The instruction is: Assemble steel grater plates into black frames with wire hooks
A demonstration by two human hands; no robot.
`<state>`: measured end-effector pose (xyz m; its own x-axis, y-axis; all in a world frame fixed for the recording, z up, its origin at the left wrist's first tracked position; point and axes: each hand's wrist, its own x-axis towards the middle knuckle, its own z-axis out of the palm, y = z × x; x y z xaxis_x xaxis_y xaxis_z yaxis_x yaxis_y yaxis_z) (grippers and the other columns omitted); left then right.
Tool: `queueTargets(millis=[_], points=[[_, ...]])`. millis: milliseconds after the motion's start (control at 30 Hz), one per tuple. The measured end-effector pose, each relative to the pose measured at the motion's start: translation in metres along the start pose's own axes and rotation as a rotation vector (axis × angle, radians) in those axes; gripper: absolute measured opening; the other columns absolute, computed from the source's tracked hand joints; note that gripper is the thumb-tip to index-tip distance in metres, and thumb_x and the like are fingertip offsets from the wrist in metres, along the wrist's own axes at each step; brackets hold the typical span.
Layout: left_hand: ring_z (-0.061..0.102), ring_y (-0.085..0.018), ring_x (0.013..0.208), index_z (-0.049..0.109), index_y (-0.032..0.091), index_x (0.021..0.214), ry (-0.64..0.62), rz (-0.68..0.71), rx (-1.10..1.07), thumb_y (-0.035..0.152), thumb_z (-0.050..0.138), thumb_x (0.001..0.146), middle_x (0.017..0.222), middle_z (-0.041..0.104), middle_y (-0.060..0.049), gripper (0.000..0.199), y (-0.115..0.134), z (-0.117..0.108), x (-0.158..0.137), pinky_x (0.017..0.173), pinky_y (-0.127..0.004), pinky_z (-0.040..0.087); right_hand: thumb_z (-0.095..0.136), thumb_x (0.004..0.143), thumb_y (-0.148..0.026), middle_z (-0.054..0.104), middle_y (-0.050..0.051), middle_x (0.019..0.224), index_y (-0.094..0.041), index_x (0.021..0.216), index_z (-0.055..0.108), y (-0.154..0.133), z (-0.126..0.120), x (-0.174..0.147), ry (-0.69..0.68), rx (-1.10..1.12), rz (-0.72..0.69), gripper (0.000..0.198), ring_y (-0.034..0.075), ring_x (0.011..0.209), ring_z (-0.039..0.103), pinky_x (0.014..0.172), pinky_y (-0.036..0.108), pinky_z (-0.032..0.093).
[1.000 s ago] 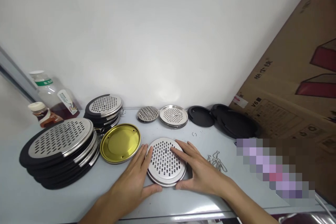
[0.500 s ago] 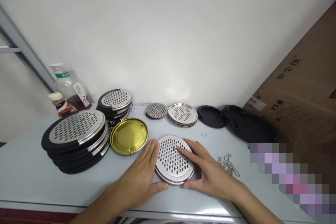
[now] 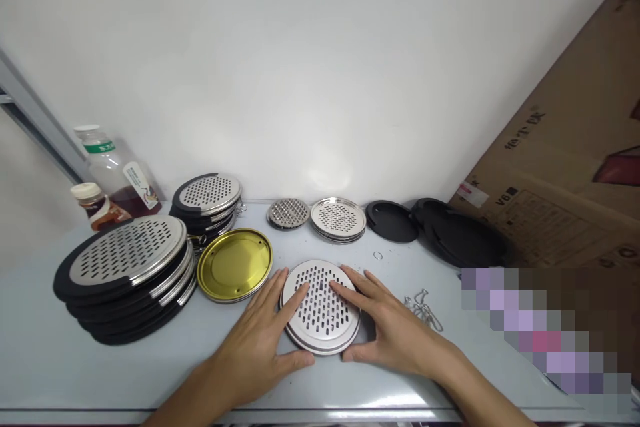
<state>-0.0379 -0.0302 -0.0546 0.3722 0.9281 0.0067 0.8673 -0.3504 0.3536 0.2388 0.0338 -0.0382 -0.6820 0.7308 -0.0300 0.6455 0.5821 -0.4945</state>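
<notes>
A round metal grater plate [image 3: 321,327] with rows of slots lies flat before me, with another metal rim showing under its edge. On its left side, my left hand [image 3: 256,344] curves along the rim, index finger on the top face and thumb at the near edge. My right hand [image 3: 397,328] clasps the opposite side, its index fingertip on the slotted top and its thumb low at the front. A shiny gold round lid [image 3: 235,264] with small holes rests just beyond my left fingers. To the right of my right hand lie several metal clips [image 3: 423,309].
Black-rimmed grater stacks stand at left, one near [image 3: 127,257], one farther back [image 3: 211,193]. Two bottles [image 3: 125,177] are behind them. Along the wall lie small graters [image 3: 289,213], slotted plates [image 3: 339,217], black covers [image 3: 393,221] and a ring [image 3: 378,255]. A cardboard box [image 3: 560,187] leans at right.
My left index finger has moved from the plate's side onto its slotted top, and the left fingers have spread. My right hand keeps its hold. The whole view has shifted slightly.
</notes>
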Motion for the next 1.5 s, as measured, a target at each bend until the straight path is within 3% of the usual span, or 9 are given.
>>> queueTargets(millis=[267, 567, 667, 767, 867, 933, 1100, 1267, 1500], points=[[0.016, -0.039, 0.146, 0.017, 0.038, 0.153, 0.092, 0.085, 0.019, 0.056, 0.052, 0.091, 0.164, 0.003, -0.004, 0.073, -0.002, 0.002, 0.003, 0.111, -0.06, 0.031, 0.067, 0.071, -0.071, 0.02, 0.009, 0.16, -0.03, 0.149, 0.033, -0.002, -0.007, -0.002, 0.014, 0.067, -0.013, 0.095, 0.038, 0.146, 0.016, 0.118, 0.058, 0.017], [0.02, -0.038, 0.146, 0.023, 0.042, 0.151, 0.068, 0.09, 0.034, 0.053, 0.054, 0.091, 0.164, 0.007, -0.003, 0.068, -0.002, 0.001, 0.006, 0.11, -0.059, 0.033, 0.067, 0.069, -0.073, 0.021, 0.01, 0.159, -0.028, 0.148, 0.038, -0.003, -0.006, -0.002, 0.022, 0.076, -0.004, 0.095, 0.036, 0.146, 0.018, 0.119, 0.056, 0.014], [0.021, -0.039, 0.145, 0.021, 0.042, 0.151, 0.101, 0.095, 0.071, 0.048, 0.054, 0.092, 0.164, 0.006, -0.003, 0.068, -0.005, 0.004, 0.005, 0.108, -0.06, 0.035, 0.07, 0.069, -0.07, 0.023, 0.01, 0.159, -0.029, 0.147, 0.04, -0.006, -0.012, -0.004, 0.007, 0.107, 0.005, 0.093, 0.036, 0.145, 0.022, 0.117, 0.054, 0.023], [0.023, -0.041, 0.144, 0.022, 0.042, 0.151, 0.129, 0.106, 0.092, 0.048, 0.057, 0.09, 0.164, 0.006, -0.002, 0.071, -0.009, 0.009, 0.005, 0.106, -0.061, 0.037, 0.062, 0.082, -0.062, 0.037, 0.008, 0.154, -0.028, 0.143, 0.047, 0.002, -0.033, -0.004, 0.118, 0.111, 0.019, 0.072, 0.032, 0.139, 0.038, 0.112, 0.048, 0.036], [0.025, -0.041, 0.143, 0.023, 0.043, 0.151, 0.149, 0.109, 0.111, 0.048, 0.06, 0.088, 0.164, 0.008, -0.001, 0.073, -0.013, 0.013, 0.006, 0.106, -0.061, 0.038, 0.047, 0.097, -0.046, 0.057, 0.006, 0.139, -0.025, 0.135, 0.056, 0.032, -0.073, -0.005, 0.342, -0.15, 0.177, 0.045, 0.025, 0.127, 0.053, 0.106, 0.038, 0.043], [0.027, -0.041, 0.142, 0.023, 0.043, 0.151, 0.164, 0.114, 0.125, 0.047, 0.06, 0.088, 0.163, 0.01, -0.002, 0.074, -0.015, 0.015, 0.007, 0.105, -0.06, 0.038, 0.041, 0.101, -0.039, 0.062, 0.005, 0.133, -0.027, 0.133, 0.057, 0.064, -0.106, -0.008, 0.426, -0.553, 0.529, 0.038, 0.022, 0.121, 0.058, 0.101, 0.033, 0.047], [0.035, -0.041, 0.139, 0.028, 0.042, 0.15, 0.256, 0.161, 0.111, 0.041, 0.068, 0.081, 0.162, 0.017, -0.002, 0.08, -0.018, 0.023, 0.008, 0.103, -0.058, 0.043, 0.053, 0.094, -0.02, 0.066, 0.028, 0.105, -0.001, 0.108, 0.068, 0.143, -0.159, -0.023, 0.42, -0.748, 0.936, 0.028, 0.038, 0.101, 0.066, 0.08, 0.047, 0.053], [0.037, -0.04, 0.138, 0.032, 0.044, 0.147, 0.347, 0.14, 0.056, 0.031, 0.073, 0.073, 0.161, 0.021, 0.0, 0.086, -0.02, 0.034, 0.007, 0.103, -0.056, 0.044, 0.061, 0.093, -0.031, 0.062, 0.012, 0.118, -0.011, 0.118, 0.06, 0.178, -0.161, -0.028, 0.322, -0.846, 1.056, 0.032, 0.022, 0.099, 0.064, 0.084, 0.04, 0.055], [0.04, -0.041, 0.136, 0.035, 0.044, 0.146, 0.4, 0.152, 0.057, 0.03, 0.079, 0.064, 0.159, 0.028, -0.002, 0.094, -0.024, 0.042, 0.011, 0.104, -0.056, 0.043, 0.061, 0.093, -0.032, 0.06, 0.012, 0.121, -0.012, 0.121, 0.058, 0.182, -0.156, -0.024, 0.29, -0.947, 1.009, 0.034, 0.023, 0.102, 0.062, 0.086, 0.041, 0.054]])
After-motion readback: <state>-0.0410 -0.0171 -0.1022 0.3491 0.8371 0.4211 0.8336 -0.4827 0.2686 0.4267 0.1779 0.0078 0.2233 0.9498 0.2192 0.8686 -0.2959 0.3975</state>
